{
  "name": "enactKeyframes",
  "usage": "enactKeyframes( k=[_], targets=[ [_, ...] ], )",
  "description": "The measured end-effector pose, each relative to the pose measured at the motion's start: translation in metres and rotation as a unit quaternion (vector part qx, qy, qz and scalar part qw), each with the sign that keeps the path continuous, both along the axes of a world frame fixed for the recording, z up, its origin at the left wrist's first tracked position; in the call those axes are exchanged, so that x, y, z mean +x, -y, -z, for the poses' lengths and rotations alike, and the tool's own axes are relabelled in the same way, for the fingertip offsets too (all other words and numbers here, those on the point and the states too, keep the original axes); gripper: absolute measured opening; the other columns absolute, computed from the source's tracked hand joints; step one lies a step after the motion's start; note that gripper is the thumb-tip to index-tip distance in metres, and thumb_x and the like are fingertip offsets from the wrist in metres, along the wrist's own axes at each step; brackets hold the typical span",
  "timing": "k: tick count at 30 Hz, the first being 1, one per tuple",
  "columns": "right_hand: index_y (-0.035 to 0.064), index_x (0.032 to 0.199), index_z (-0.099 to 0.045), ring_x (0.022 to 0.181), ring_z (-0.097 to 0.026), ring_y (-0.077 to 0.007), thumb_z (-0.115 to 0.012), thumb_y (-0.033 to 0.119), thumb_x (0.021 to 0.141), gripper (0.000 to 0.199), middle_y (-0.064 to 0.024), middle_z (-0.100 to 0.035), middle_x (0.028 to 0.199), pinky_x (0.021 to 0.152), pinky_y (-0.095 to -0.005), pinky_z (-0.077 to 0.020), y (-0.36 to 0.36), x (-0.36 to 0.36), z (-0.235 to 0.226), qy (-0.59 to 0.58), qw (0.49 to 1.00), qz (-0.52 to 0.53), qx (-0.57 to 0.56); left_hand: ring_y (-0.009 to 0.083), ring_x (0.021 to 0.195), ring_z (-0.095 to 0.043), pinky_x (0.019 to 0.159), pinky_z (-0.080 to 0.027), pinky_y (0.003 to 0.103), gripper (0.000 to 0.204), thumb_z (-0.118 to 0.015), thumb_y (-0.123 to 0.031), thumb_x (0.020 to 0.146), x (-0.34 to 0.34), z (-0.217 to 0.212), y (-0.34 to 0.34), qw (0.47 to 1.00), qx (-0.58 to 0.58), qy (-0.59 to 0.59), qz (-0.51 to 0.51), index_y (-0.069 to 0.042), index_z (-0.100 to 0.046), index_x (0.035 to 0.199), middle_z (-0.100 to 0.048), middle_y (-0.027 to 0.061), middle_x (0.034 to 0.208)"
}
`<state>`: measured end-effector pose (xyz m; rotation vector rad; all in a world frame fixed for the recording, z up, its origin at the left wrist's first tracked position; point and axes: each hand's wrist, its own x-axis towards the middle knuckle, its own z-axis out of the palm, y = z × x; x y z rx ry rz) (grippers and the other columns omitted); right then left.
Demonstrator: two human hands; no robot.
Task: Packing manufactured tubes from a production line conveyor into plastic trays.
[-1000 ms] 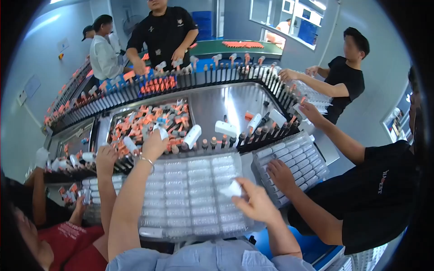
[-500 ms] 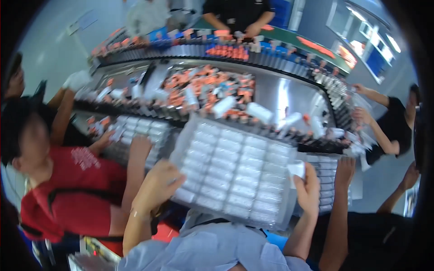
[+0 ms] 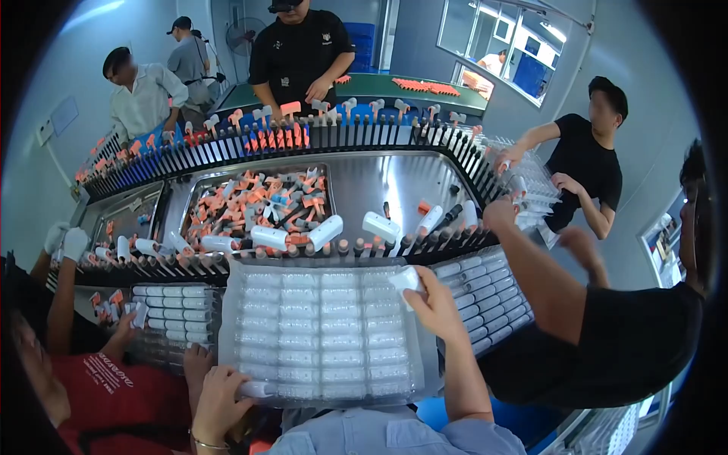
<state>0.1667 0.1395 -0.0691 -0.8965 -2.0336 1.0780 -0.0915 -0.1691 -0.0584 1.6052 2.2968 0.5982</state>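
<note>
A clear plastic blister tray (image 3: 233, 318) lies in front of me, its rows of compartments filled with white rounded plastic parts (image 3: 341, 324). My left hand (image 3: 221, 402) is at its near left corner, the fingers closed on the edge beside a white part (image 3: 256, 389). At the far right corner my right hand (image 3: 438, 307) grips a white plastic piece (image 3: 406, 285) between thumb and fingers, over the tray. Whether that piece touches the tray I cannot tell.
Beyond the tray, a metal worktop (image 3: 364, 189) with upright black posts holds a bin of orange and grey parts (image 3: 258, 201) and loose white housings (image 3: 381, 225). Filled trays (image 3: 485, 296) (image 3: 176, 312) flank mine. Co-workers' arms (image 3: 542, 280) reach in close on both sides.
My view has turned, and the tray now looks squarer to me. My left hand has moved from the tray's left side to its near left corner. The right hand still holds a white piece.
</note>
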Motion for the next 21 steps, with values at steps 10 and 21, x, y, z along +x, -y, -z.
enactKeyframes(
  k=[10,21],
  targets=[
    [-0.0011,0.116,-0.049,0.085,-0.062,-0.0239,-0.062,0.011,0.081,0.039,-0.018,-0.062,0.093,0.075,-0.0308,-0.047,-0.021,-0.003,0.004,0.012,0.995,0.082,0.064,0.017,0.081,-0.061,0.073,-0.049,0.027,0.035,-0.057,-0.003,0.082,0.013,0.018,-0.026,0.947,0.2,0.245,-0.056,0.002,-0.044,0.114,-0.058,0.009,0.094],
    [-0.0065,0.124,-0.036,0.092,-0.057,-0.0471,-0.053,0.015,0.083,0.049,-0.0317,-0.059,0.097,0.081,-0.0495,-0.0441,-0.155,0.032,0.031,0.044,0.883,0.443,0.15,0.0369,0.084,-0.062,0.071,-0.049,0.041,0.043,-0.067,-0.022,0.079,0.047,0.029,-0.078,0.977,0.091,0.189,0.047,-0.003,-0.049,0.113,-0.063,0.0197,0.094]
  ],
)
